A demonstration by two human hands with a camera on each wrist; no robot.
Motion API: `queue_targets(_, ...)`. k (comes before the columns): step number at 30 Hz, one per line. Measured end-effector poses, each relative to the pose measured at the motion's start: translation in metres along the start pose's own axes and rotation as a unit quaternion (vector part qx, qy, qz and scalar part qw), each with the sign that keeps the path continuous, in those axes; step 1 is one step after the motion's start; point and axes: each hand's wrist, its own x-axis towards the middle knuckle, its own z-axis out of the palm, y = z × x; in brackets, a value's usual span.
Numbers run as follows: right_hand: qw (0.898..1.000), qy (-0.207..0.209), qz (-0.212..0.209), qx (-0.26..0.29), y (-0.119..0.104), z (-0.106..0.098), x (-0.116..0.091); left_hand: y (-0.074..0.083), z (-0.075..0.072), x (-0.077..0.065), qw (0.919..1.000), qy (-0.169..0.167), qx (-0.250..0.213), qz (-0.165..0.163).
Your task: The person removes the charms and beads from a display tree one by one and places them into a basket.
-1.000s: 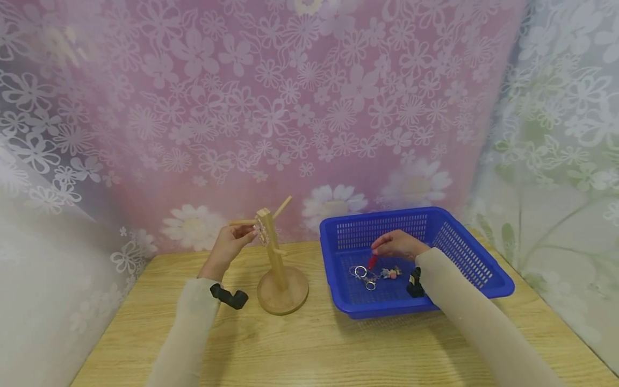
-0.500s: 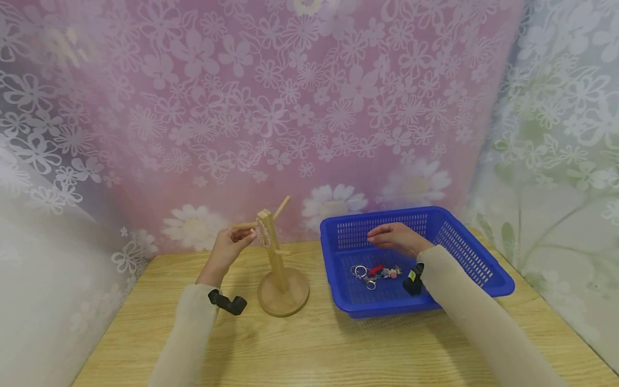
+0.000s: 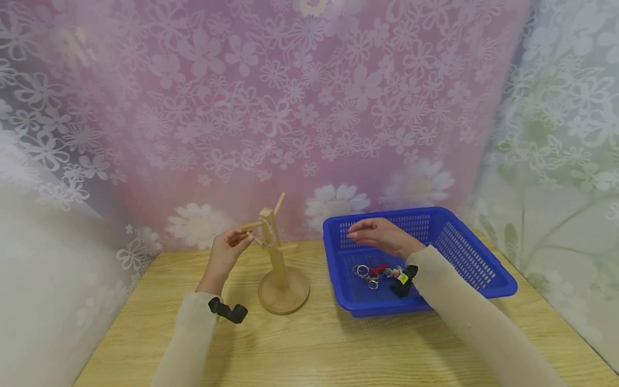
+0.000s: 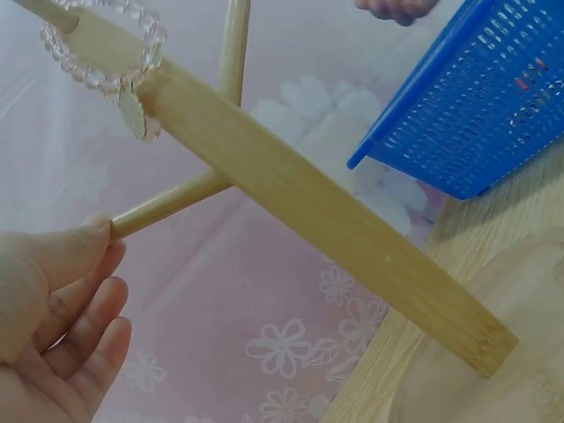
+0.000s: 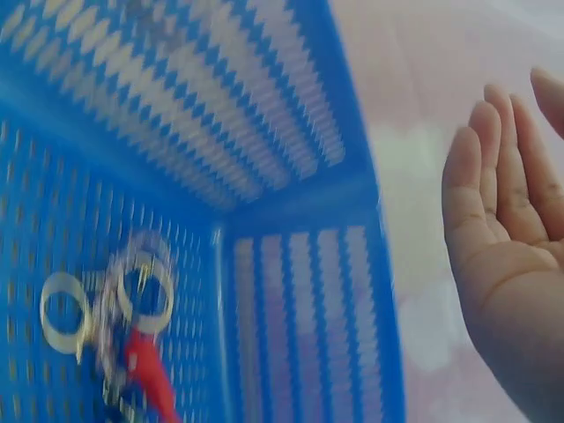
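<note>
My left hand is beside a wooden stand with several pegs and a round base. In the left wrist view its thumb and forefinger pinch the tip of one wooden peg, the other fingers loosely bent. A bracelet of clear pinkish beads with a small flat charm hangs at the upper part of the post. Over the blue basket hovers my right hand, fingers extended and holding nothing. Below it, keychains with metal rings and a red piece lie on the basket floor.
The wooden table carries the stand at left and the basket at right. Behind both hangs a pink floral backdrop. A black wrist camera on the right wrist overlaps the basket's inside in the head view.
My right hand has let the red piece drop into the basket and moved left and up. The stand has turned slightly, and my left fingers now pinch a peg.
</note>
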Motion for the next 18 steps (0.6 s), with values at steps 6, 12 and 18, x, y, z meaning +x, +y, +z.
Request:
queue_targets(6,0.999,0.004,-0.034,0.035,-0.014,0.024,0.001,0.004,-0.001,-0.010,0.9994,0.034,0.007,0.003)
queue_targets(12,0.997,0.016,-0.051,0.053,-0.026,0.046,0.001,0.006,0.000,-0.019,0.9981,0.049,0.030,0.020)
queue_targets(18,0.997,0.020,-0.069,0.035,-0.037,0.064,-0.001,0.009,0.002,-0.025,0.9969,0.066,0.040,0.017)
